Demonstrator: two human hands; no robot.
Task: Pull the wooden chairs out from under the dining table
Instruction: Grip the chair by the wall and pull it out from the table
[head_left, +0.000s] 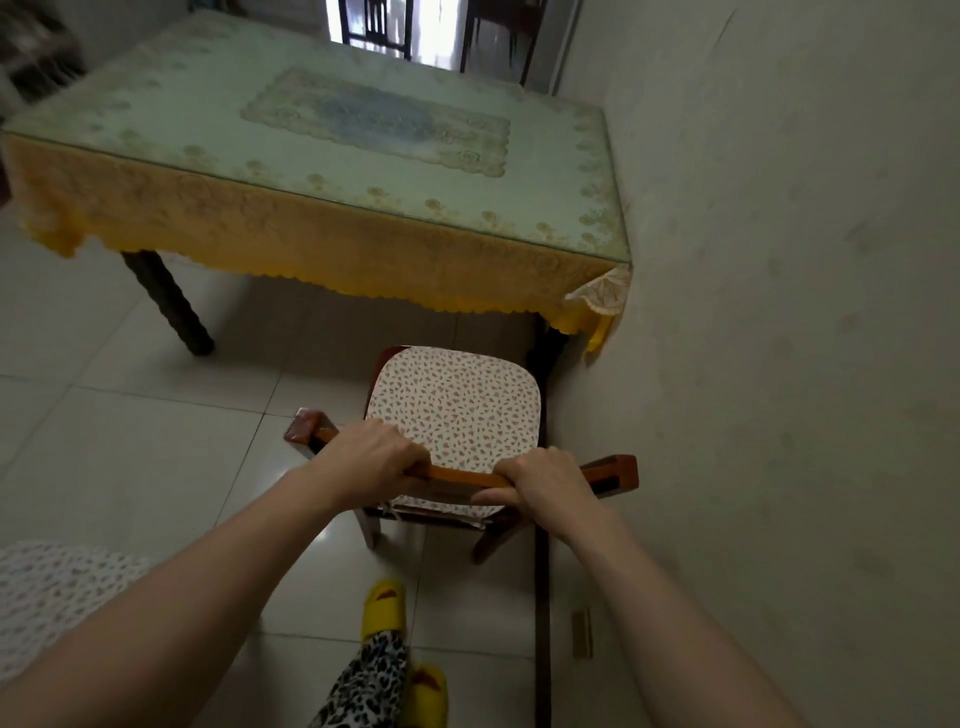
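A wooden chair with a floral seat cushion stands on the tiled floor in front of the dining table, its seat clear of the table's edge. My left hand and my right hand both grip the chair's top back rail. The table carries a yellow lace cloth under a glass top. Another dark wooden chair stands beyond the table's far side.
A white wall runs close along the right of the chair and table. A dark table leg stands at the left. My feet in yellow slippers are just behind the chair. A patterned cushion shows at the lower left.
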